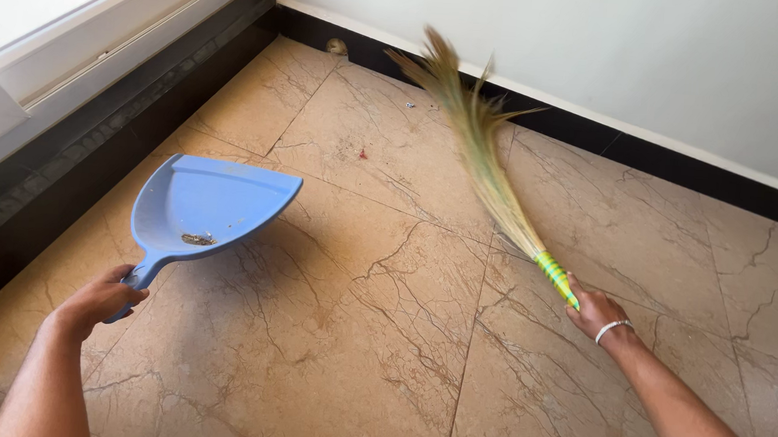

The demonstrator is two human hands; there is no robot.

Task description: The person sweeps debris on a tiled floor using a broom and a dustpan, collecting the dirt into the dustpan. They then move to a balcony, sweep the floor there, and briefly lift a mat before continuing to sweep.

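Observation:
My left hand [101, 298] grips the handle of a light blue dustpan [205, 203], held just above the floor at the left with its mouth facing away from me. A small clump of dirt [197, 239] lies inside the pan near the handle. My right hand [595, 310], with a thin bracelet on the wrist, holds a grass broom [483, 157] by its green and yellow striped grip. The broom's bristles stretch toward the far wall, their tips blurred near the black skirting.
The floor is beige veined marble tile [364, 334]. A black skirting [645, 153] runs under a white wall at the back. A sliding window frame with a dark sill [79, 137] lines the left side. Small specks [362, 154] lie on the tile near the corner.

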